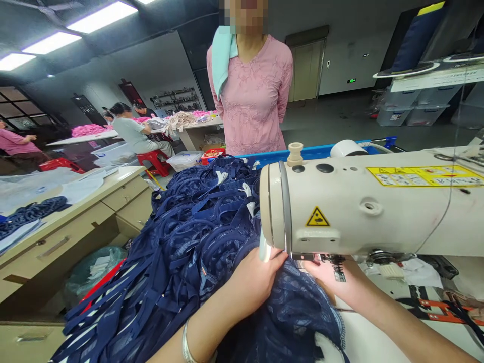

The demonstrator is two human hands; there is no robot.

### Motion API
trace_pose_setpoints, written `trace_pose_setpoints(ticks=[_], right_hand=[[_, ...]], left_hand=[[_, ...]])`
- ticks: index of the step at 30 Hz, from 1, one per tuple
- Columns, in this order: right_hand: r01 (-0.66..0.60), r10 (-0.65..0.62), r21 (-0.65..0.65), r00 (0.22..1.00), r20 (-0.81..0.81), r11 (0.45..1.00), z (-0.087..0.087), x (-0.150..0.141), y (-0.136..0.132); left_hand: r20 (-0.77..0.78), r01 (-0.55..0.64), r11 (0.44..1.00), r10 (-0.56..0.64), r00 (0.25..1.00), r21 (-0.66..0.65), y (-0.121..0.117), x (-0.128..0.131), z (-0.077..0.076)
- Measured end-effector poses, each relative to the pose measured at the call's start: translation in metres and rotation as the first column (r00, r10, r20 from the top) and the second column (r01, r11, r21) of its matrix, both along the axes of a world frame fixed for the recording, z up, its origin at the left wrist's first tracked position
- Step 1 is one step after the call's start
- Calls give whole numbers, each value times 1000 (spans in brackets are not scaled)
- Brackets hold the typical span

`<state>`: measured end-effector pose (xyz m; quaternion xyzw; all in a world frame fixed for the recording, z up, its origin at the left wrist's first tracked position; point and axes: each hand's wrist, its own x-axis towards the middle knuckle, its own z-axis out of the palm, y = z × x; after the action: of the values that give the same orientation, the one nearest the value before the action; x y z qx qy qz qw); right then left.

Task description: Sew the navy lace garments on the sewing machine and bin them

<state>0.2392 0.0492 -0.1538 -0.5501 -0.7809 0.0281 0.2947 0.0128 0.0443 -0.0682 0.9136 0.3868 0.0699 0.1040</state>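
A navy mesh garment (298, 295) lies beneath the head of a white sewing machine (340, 206). My left hand (257, 277), with a silver bangle on its wrist, is closed on the cloth just left of the needle area. On the other side, my right hand (336, 275) pinches the garment's edge close to the needle; the machine head hides part of its fingers. The needle itself is hard to make out. A large heap of navy mesh garments (177, 252) with straps and small white tags spreads along the left of my left arm.
Left stands a desk (91, 222) with drawers, a lined waste bin (94, 267) below. A person in a pink top (257, 96) faces me beyond the blue-edged machine table. Other people sit at long tables behind. Orange-handled scissors (438, 310) lie at right.
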Motion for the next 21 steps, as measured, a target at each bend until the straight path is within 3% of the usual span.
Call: trace_pose_setpoints(ticks=[8, 17, 21], right_hand=[[1, -1, -14, 999, 48, 1000, 33, -5, 2], [-12, 11, 21, 998, 54, 1000, 34, -9, 5], [-6, 5, 26, 998, 59, 1000, 23, -5, 6]], left_hand=[[22, 17, 1000, -18, 1000, 22, 1, 0, 2], [13, 0, 1000, 0, 1000, 19, -1, -2, 0], [18, 3, 1000, -3, 1000, 26, -1, -2, -1]])
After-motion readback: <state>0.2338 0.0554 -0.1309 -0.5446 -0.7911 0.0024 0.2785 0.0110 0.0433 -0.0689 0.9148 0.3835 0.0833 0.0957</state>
